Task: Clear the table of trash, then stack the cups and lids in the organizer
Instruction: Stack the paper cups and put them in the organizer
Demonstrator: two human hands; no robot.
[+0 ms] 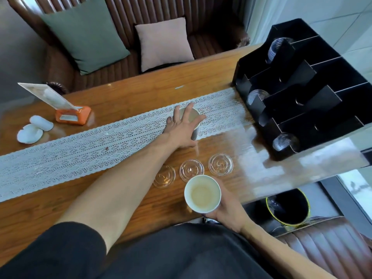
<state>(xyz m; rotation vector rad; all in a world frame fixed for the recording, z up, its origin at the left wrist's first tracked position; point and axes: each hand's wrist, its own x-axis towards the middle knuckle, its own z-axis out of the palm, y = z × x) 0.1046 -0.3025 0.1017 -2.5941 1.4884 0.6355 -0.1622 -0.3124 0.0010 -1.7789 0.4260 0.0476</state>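
Paper, light and easily crushed, is what both cups are judged to be made of, so each is best taken round the wall just below the rim. In the head view, a near cup (202, 193) is cradled by the right hand (225, 213), fingers curled beneath it, above the table (128, 200) edge. A far cup (192, 121) on the lace runner (80, 146) is covered by the left hand (181, 127), fingers spread over its rim. Three clear lids (191, 170) lie between.
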